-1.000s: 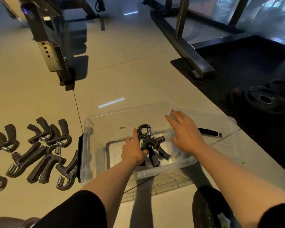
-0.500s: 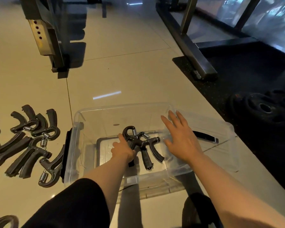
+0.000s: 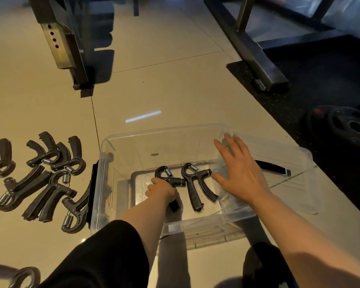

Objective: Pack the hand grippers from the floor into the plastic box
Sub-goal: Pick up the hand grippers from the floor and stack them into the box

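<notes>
A clear plastic box (image 3: 121, 142) stands on the tiled floor in front of me. Two black hand grippers lie on its bottom. My left hand (image 3: 161, 189) is inside the box and grips the handles of the left hand gripper (image 3: 168, 179). The right hand gripper (image 3: 195, 183) lies free beside it, spring end away from me. My right hand (image 3: 240, 173) rests flat with spread fingers on the box's right side. Several more black hand grippers (image 3: 50, 181) lie on the floor left of the box.
The clear lid (image 3: 295, 196) lies under and to the right of the box, with a black latch strip (image 3: 272, 167) on it. A metal rack post (image 3: 75, 50) stands behind. A steel frame (image 3: 254, 53), rubber mat and weight plates (image 3: 345, 125) lie to the right.
The two grippers, overlapping before, now lie side by side in the box. My left hand drew one leftward. My right hand stayed on the box's right side.
</notes>
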Tool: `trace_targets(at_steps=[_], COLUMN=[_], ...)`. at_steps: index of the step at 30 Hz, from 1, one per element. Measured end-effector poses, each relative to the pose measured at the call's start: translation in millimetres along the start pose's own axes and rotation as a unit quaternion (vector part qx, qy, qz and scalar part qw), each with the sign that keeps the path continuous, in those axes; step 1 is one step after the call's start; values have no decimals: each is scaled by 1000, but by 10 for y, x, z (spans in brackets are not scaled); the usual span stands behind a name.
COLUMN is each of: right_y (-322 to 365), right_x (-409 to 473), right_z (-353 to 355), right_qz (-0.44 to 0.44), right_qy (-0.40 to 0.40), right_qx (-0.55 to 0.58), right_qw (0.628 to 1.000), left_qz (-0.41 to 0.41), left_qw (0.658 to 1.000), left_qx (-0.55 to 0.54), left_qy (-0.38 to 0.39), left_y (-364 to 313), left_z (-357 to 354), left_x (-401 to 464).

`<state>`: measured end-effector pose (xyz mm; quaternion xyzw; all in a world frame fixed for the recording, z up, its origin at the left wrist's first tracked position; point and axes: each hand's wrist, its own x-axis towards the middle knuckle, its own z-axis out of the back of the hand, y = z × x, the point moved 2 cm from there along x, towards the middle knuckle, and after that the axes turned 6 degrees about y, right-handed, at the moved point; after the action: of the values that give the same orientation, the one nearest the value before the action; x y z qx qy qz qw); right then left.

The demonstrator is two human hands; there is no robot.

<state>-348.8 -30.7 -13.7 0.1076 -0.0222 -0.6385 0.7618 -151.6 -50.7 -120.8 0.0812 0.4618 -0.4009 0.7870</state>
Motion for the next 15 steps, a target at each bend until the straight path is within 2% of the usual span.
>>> trace_targets(at_steps=[8, 15], right_y=[0, 19], right_x=[16, 12], right_z=[2, 28], right_qz=[-1, 1], right_qy=[-6, -1], right_qx=[3, 3], right_qw=[1000, 1000], left_qz=[-26, -28], left_qw=[995, 998], left_qx=[85, 43], left_qy=[-38, -26], left_y=[-15, -6], left_z=[41, 96], left_x=[6, -69])
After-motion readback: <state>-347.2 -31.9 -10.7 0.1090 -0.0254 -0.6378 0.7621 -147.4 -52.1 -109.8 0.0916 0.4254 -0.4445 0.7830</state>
